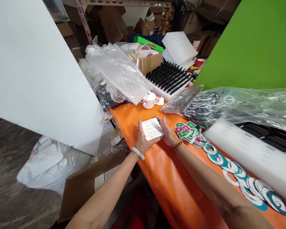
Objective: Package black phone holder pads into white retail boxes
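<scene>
Several slim white boxes [152, 128] with small dark print lie side by side in one block over the orange tabletop [164, 171]. My left hand [143, 140], with a pale bangle at its wrist, grips the block's left side, its thumb along the near edge. Against the right side presses my right hand [167, 132], a beaded bracelet on that wrist; some of its fingers are hidden behind the boxes. Just beyond the block stands a small white lidded pot [149, 100]. To the right lies a pile of green and pink printed cards [189, 132].
An open carton [85, 181] with white boxes inside stands below the table's left edge. Teal and white rings [238, 171] run along the right beside a white foam tray [252, 156]. Clear plastic bags [119, 70] and a foam block of black pieces [169, 78] crowd the back.
</scene>
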The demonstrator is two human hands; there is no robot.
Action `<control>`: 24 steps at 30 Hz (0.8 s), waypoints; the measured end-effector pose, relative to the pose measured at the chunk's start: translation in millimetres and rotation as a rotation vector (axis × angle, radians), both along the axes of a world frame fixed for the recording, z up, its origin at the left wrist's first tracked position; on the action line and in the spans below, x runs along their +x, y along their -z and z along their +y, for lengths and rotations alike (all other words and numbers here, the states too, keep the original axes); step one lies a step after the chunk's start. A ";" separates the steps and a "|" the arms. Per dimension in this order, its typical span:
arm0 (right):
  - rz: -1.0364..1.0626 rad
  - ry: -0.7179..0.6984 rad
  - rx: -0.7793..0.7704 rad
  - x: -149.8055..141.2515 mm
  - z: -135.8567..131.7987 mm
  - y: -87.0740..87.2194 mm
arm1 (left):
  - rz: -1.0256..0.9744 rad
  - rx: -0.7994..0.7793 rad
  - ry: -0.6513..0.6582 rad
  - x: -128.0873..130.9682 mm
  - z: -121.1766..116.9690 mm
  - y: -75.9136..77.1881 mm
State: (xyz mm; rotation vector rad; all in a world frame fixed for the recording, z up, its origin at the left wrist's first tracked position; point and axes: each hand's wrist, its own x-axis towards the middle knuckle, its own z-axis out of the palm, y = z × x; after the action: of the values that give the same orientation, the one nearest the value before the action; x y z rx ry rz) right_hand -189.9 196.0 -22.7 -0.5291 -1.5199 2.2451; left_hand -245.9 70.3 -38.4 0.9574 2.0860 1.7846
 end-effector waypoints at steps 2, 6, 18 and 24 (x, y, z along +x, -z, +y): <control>-0.004 -0.004 -0.011 -0.8 1.1 1.1 | -0.039 0.010 0.001 -1.8 0.5 0.0; -0.018 0.000 -0.003 -2.6 -0.8 5.0 | -0.082 0.015 0.014 -3.9 1.8 -0.7; -0.154 -0.431 0.827 10.1 50.0 -34.7 | 0.159 -0.197 0.005 -18.6 -8.0 1.0; -0.076 -0.426 0.731 -16.3 47.1 -38.0 | 0.275 -0.199 0.036 -17.1 -10.6 -2.6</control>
State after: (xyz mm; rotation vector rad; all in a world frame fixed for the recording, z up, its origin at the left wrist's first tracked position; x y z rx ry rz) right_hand -206.3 243.1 15.3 -0.0675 -2.4950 1.7248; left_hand -263.0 59.7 -35.8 1.2304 2.3378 1.4623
